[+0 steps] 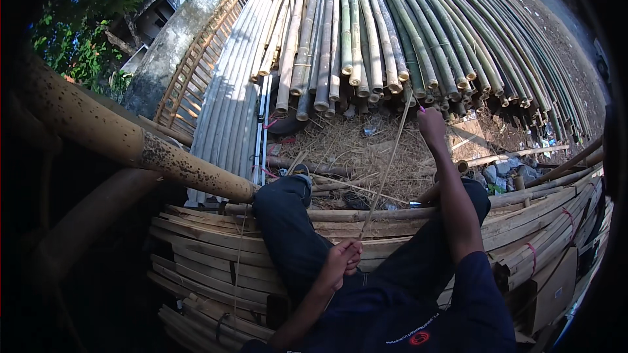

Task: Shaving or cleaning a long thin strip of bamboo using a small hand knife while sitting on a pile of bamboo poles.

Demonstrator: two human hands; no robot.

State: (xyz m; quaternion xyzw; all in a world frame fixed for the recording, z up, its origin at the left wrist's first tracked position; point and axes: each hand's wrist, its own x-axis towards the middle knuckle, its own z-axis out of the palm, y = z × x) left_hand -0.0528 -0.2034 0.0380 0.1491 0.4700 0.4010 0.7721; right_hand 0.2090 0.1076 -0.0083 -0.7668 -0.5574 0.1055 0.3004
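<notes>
My left hand is closed low in front of my body, around the lower end of a long, thin bamboo strip. From there the strip slants up and away to the right. My right hand is stretched far forward near the strip's upper end, its fingers closed around a small thing with a pink part. What kind of thing that is does not show clearly. Just beyond are the cut ends of stacked bamboo poles. Whether my right hand also touches the strip cannot be made out.
Split bamboo slats are piled under and beside my legs. A thick spotted bamboo pole crosses at the left. Corrugated sheets lean beside a bamboo fence. Shavings and litter cover the ground ahead. Stones lie right.
</notes>
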